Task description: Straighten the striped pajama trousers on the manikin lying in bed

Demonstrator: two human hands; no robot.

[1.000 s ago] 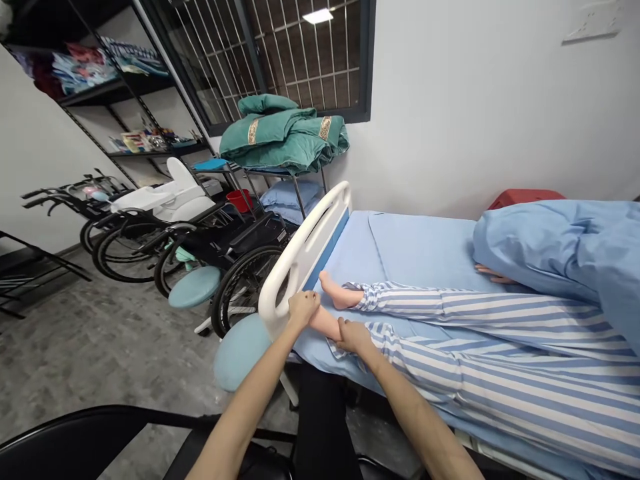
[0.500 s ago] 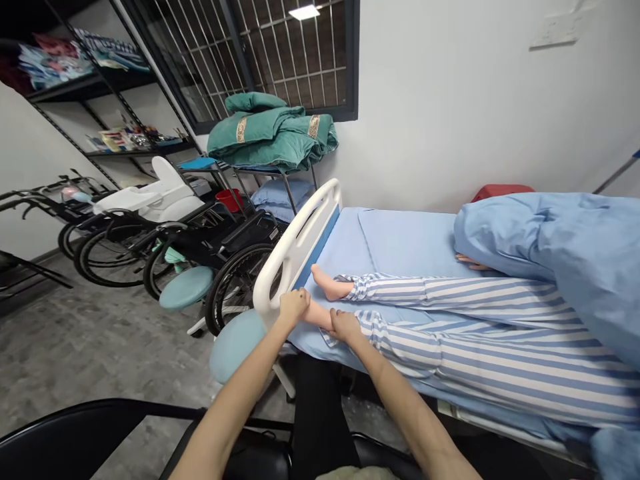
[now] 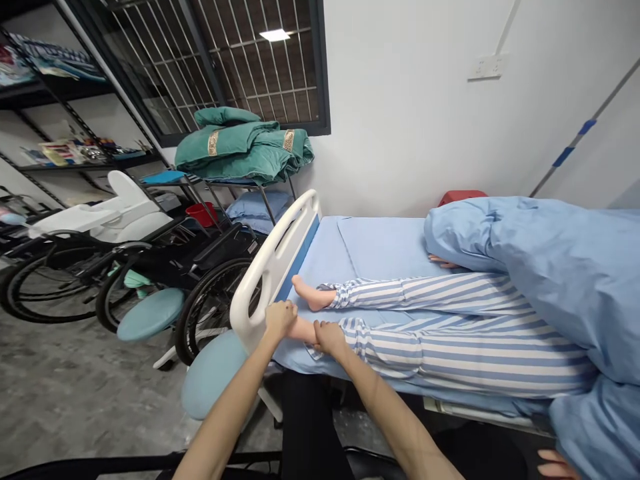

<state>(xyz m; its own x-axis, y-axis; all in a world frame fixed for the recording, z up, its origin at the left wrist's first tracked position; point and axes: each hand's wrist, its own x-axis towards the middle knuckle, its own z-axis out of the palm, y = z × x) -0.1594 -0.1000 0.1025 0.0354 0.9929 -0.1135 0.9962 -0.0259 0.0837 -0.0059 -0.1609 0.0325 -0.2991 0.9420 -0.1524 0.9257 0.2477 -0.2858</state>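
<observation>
A figure in blue-and-white striped trousers [image 3: 450,333] lies on a hospital bed with a light blue sheet [image 3: 380,247]. My left hand [image 3: 280,315] is closed round the near foot [image 3: 303,329], at its toe end by the white footboard [image 3: 273,263]. My right hand [image 3: 330,335] grips the same leg at the ankle, just where the trouser cuff ends. The far foot [image 3: 307,293] rests bare on the sheet beside them. A light blue quilt [image 3: 545,267] covers the figure's upper body.
Wheelchairs [image 3: 150,267] and two round teal stools [image 3: 210,373] stand left of the bed. Folded green quilts [image 3: 245,143] lie on a metal rack under a barred window. Shelving runs along the left wall. Another hand [image 3: 557,463] shows at the bottom right corner.
My view has swung right and down, so the bed sits further left in the picture. Both hands keep their hold on the near foot and ankle.
</observation>
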